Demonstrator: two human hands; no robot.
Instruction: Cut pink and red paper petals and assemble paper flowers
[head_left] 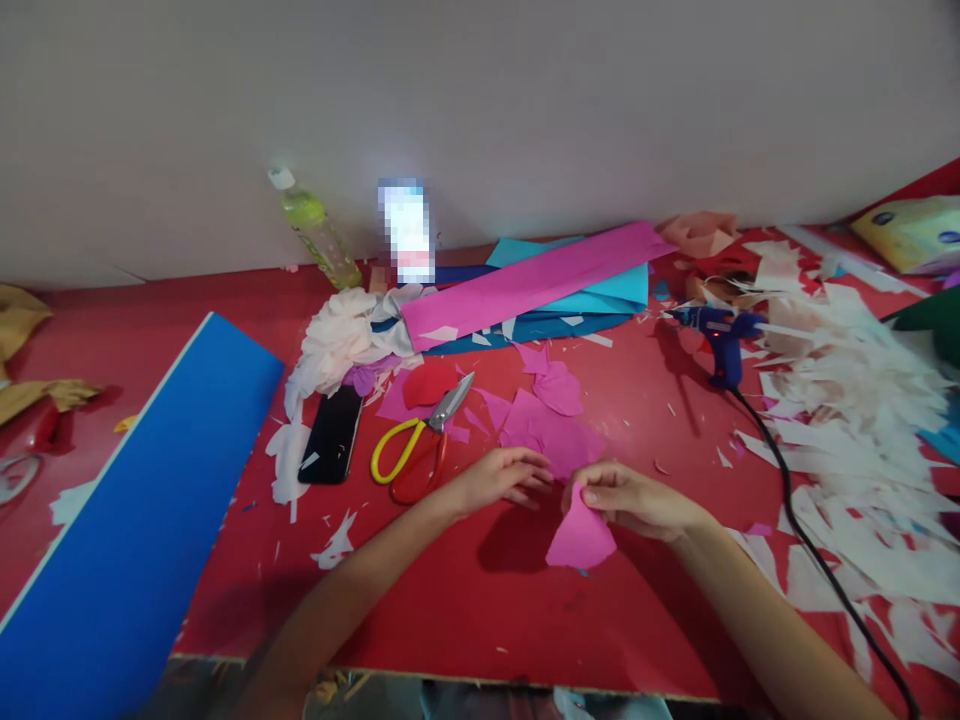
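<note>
Between the thumb and fingers of my right hand (630, 497) is a small pink crepe paper piece (581, 535), narrow at the pinch and wider below. My left hand (506, 478) hovers just left of it, fingers spread and holding nothing. Behind both hands lie more cut pink paper pieces (536, 425) on the red tabletop (420, 610). Scissors (442, 410) with one yellow and one red handle rest to the left of my left hand, blades partly apart. Beside them is a round red paper piece (430, 384).
A blue glue gun (718, 340) stands at the right, its black cord (795, 500) running to the front edge. White paper scraps (862, 400) cover the right side. A dark phone (330, 436), bottle (319, 230), pink paper strip (532, 285) and blue board (142, 530) lie around.
</note>
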